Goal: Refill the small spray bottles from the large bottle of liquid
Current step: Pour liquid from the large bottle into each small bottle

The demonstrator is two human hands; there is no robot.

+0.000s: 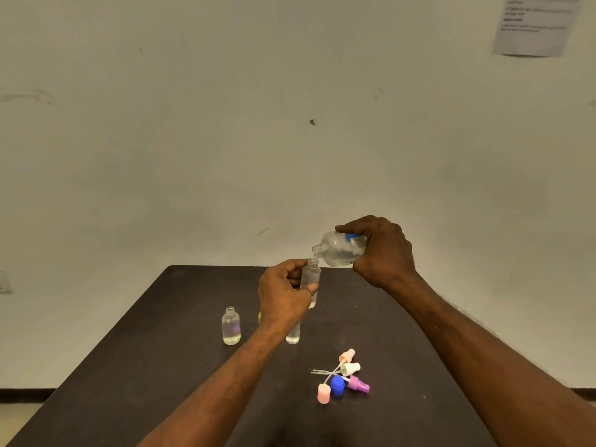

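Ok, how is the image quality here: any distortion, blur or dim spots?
Head view: wide-angle bending bows the table edges; the paper notice at top right is blurred and unreadable; lighting is dim and even, no glare; both hands and the small bottle are reasonably sharp.

Two hands are showing: the left hand (283, 295) and the right hand (383, 250). One large bottle (338, 250) is being tipped. Three small clear bottles are showing fully or in part: one held small bottle (311, 279), one round open bottle (231, 327) and one thin tall bottle (293, 335) half hidden by the arm. Something yellow (259, 317) is peeking out behind the wrist, too hidden to name. Five tops are lying together: a peach sprayer (347, 355), a white sprayer (350, 368), a purple sprayer (358, 384), a blue cap (337, 386) and a pink cap (323, 393). One dark table (161, 366) is holding them, and one paper sheet (535, 24) is hanging on the wall.
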